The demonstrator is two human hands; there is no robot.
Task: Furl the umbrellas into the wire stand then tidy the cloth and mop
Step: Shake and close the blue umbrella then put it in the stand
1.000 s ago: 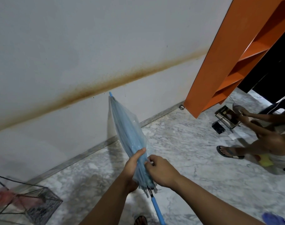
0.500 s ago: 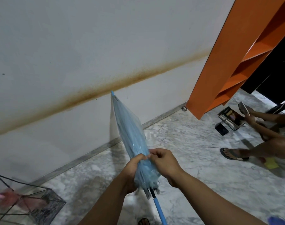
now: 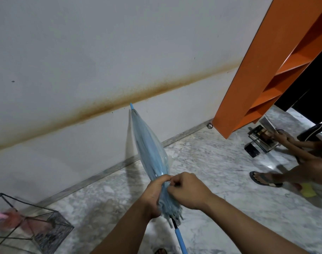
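Note:
A pale blue see-through umbrella (image 3: 150, 147) is closed and points up and away from me, its tip near the stained wall and its blue shaft running down past my wrists. My left hand (image 3: 153, 194) wraps around the gathered canopy near its lower end. My right hand (image 3: 186, 189) pinches the canopy folds or strap against it from the right. A black wire stand (image 3: 46, 226) sits on the floor at the lower left, with a pink umbrella (image 3: 11, 218) lying in it.
The white wall (image 3: 101, 52) with a brown stain band stands close ahead. An orange shelf unit (image 3: 262, 70) leans at the upper right. Another person's legs and sandal (image 3: 264, 179) sit on the marble floor (image 3: 211, 162) at right, beside a phone (image 3: 251, 150) and a yellow cloth (image 3: 307, 190).
My hands have slid a little up the umbrella and closed tighter round the canopy. The view has shifted slightly, so the stand shows more.

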